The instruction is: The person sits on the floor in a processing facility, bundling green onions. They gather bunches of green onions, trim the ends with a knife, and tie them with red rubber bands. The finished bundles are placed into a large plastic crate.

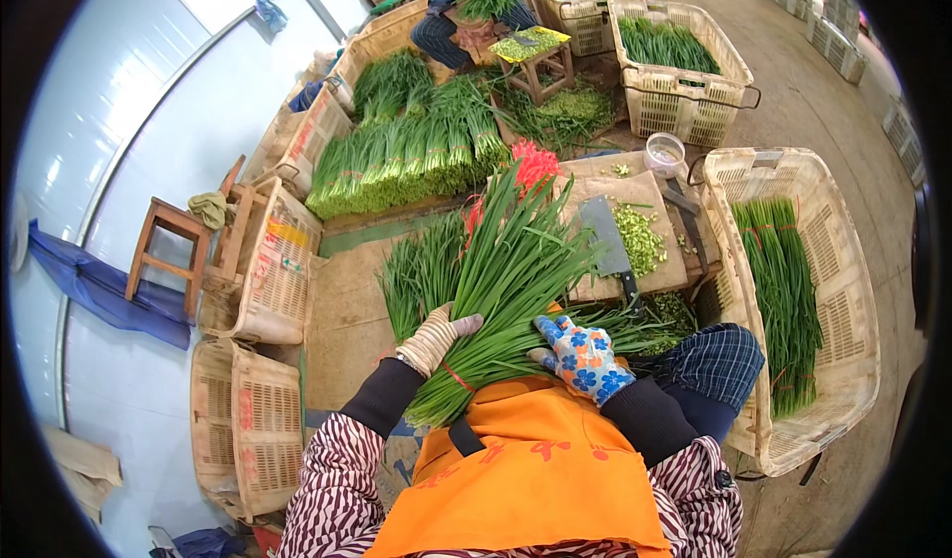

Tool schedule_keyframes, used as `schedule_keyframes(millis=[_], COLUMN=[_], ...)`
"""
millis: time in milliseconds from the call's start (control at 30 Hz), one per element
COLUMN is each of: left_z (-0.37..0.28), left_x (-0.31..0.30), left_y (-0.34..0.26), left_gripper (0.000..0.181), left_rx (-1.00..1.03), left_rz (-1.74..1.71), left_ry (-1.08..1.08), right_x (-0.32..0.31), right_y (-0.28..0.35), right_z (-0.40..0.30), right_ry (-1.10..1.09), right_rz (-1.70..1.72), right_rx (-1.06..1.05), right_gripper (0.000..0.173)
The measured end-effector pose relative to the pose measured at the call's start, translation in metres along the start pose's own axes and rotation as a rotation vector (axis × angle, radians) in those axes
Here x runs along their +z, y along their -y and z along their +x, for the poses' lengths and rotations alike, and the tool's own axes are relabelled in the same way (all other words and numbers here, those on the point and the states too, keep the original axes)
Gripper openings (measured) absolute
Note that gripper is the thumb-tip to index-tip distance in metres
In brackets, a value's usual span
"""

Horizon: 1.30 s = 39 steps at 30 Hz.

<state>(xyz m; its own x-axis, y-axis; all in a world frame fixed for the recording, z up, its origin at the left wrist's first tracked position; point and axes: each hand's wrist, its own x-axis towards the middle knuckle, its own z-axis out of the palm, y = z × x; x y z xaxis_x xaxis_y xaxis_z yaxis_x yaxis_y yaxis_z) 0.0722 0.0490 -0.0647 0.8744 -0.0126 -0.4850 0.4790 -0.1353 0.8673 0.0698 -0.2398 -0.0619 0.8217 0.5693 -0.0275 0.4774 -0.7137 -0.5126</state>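
Observation:
A bundle of green garlic chives (506, 283) lies slantwise over my lap, its leaves fanned out up and to the right. A red tie (457, 376) circles it near the pale cut ends. My left hand (437, 337), in a striped glove, grips the bundle on its left side just above the tie. On the right, my right hand (584, 357) in a blue-flowered glove touches the leaves, thumb and forefinger apart; whether it grips any of them is unclear. More chives (424, 275) lie behind the bundle, partly hidden by it.
A cleaver (606, 238) rests on a board (587, 186) beside chopped bits (639, 238). Red ties (534, 162) hang at its corner. A plastic crate (855, 335) with chives stands right. Tied bundles (409, 149) fill the far left. Another person (439, 33) sits beyond.

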Motion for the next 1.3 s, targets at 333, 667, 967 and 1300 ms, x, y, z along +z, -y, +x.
schedule_keyframes(millis=[333, 667, 967, 1300], left_z=[-0.011, -0.017, -0.016, -0.011], left_x=[-0.005, -0.021, 0.054, 0.107], left_y=[-0.022, -0.02, -0.057, -0.007], left_gripper=[0.118, 0.076, 0.061, 0.054], left_rx=[0.101, 0.107, 0.283, 0.061], left_rz=[0.352, -0.182, -0.963, -1.057], left_ry=[0.3, 0.076, -0.208, -0.438], right_x=[-0.003, -0.028, -0.027, -0.029], right_y=[-0.039, -0.053, -0.03, 0.013], right_z=[-0.004, -0.009, -0.006, -0.016], right_ry=[-0.177, -0.827, -0.715, -0.224], right_rz=[-0.011, 0.108, 0.547, -0.059], right_rx=[0.155, 0.09, -0.042, -0.006], right_gripper=[0.058, 0.042, 0.04, 0.095])
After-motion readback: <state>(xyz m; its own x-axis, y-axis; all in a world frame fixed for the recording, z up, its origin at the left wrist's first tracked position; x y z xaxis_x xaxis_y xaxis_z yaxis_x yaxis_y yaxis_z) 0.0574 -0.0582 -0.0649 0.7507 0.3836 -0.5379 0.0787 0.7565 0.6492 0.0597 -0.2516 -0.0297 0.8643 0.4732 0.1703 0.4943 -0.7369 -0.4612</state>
